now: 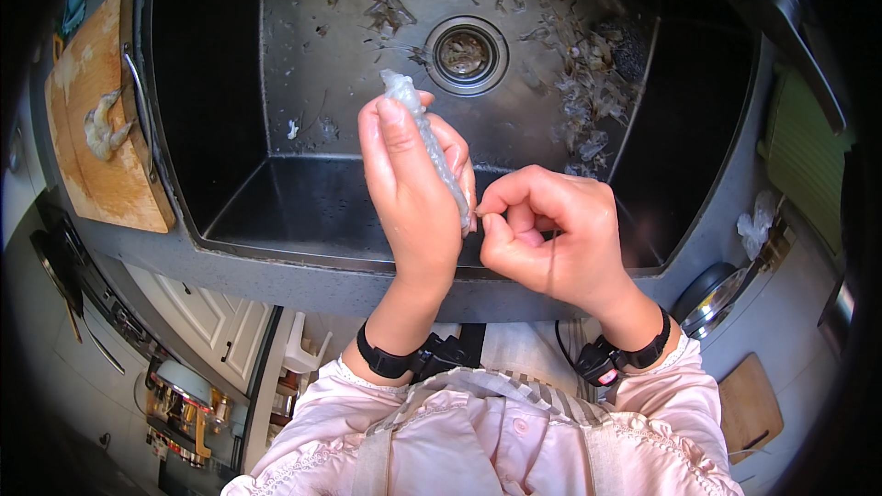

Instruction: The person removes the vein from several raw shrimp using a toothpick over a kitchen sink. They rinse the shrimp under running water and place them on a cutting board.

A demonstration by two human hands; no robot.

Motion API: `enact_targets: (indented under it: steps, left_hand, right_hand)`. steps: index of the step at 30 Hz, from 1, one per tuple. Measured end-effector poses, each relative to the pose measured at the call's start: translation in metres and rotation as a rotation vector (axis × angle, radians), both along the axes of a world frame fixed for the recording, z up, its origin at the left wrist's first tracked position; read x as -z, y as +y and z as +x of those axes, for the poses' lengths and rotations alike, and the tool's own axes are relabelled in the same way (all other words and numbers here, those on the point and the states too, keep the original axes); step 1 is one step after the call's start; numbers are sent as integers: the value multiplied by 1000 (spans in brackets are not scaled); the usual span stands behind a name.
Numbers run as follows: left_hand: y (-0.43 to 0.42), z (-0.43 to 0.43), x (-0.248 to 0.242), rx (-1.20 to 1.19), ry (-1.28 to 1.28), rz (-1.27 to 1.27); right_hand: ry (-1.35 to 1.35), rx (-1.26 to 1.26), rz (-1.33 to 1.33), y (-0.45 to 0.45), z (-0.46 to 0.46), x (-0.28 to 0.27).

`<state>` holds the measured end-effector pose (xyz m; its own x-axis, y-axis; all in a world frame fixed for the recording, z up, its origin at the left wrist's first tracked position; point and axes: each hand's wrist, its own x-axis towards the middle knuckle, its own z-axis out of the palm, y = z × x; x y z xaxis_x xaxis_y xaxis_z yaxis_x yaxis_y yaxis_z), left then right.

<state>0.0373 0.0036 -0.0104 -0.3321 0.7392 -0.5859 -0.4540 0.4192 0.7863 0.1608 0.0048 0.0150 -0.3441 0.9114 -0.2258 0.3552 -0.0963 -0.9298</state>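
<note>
My left hand (420, 186) is closed around a long, grey, translucent peeled shrimp (435, 141) and holds it on a slant above the sink. One end of the shrimp sticks up past the thumb. Its lower end lies by my left fingertips, close to my right hand (555, 231). The right thumb and forefinger are pinched together on a tiny brownish bit (479, 213), too small to name surely. A thin dark strand (552, 255) runs across the right hand. Below both hands is a dark steel sink (358, 110).
Shrimp shells (586, 89) are heaped along the sink's right side, beyond the drain (466, 55). On the left counter, peeled shrimp (103, 127) rests on a wooden cutting board (76, 186) with a metal handle. A faucet (792, 34) reaches in from the upper right, near a green board (806, 151).
</note>
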Motion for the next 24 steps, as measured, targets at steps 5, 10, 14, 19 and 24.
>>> enact_targets:
  steps: [5, 10, 14, 19, 24]
  left_hand:
    - [1, -8, 4, 2, -240, -17]
    - [-1, -14, 9, -24, -435, 3]
    - [-2, -15, 11, 10, -424, 40]
    - [-2, -18, 13, 12, -499, 117]
    - [0, -30, -2, 86, -583, 155]
  right_hand:
    - [92, 61, -323, 5, 10, -5]
    - [0, 214, -325, 12, 26, 2]
    - [-224, 274, -35, 22, 37, 32]
    - [-472, 165, 36, 28, 51, 60]
    - [-537, 104, 54, 35, 55, 86]
